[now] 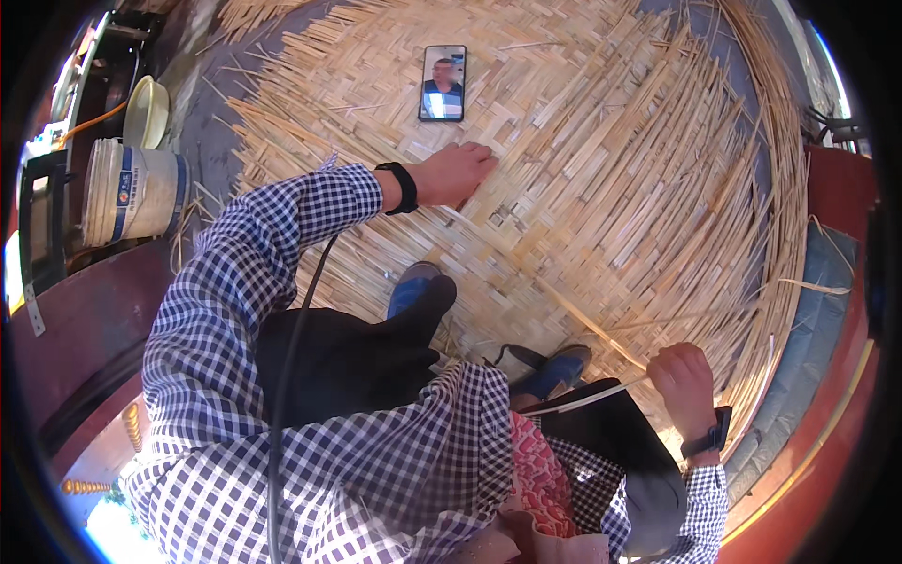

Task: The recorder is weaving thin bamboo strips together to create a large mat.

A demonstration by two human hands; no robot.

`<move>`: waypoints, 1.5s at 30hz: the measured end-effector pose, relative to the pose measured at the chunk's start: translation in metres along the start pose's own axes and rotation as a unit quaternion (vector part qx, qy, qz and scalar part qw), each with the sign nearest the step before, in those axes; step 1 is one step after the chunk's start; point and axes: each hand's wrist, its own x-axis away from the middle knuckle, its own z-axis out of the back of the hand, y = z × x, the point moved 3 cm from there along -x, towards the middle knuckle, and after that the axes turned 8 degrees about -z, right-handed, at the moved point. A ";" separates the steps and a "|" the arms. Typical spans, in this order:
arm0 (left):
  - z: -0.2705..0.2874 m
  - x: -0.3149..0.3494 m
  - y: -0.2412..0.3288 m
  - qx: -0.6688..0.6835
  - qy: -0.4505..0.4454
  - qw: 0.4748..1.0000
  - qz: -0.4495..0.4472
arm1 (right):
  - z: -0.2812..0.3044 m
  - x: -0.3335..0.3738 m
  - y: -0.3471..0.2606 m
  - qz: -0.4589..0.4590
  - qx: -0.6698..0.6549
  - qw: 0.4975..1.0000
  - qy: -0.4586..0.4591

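I crouch on a large woven mat [601, 169] of pale bamboo strips. My left hand [458, 173] presses flat on the weave near the mat's middle, its fingers closed over a strip. One long bamboo strip [554, 296] runs from under that hand diagonally down to my right hand [683, 376], which is shut on its near end. A black band sits on each wrist. Both my blue shoes [418, 289] rest on the mat.
A smartphone [443, 83] with a lit screen lies on the mat just beyond my left hand. A white plastic bucket [132, 191] and a pale bowl [147, 111] stand at the left on the dark floor. Loose strip ends fringe the mat's right edge [785, 282].
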 end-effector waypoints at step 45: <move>0.067 -0.029 -0.003 0.073 -0.018 0.992 0.105 | -0.098 -0.011 0.026 -0.155 -0.149 0.959 -0.183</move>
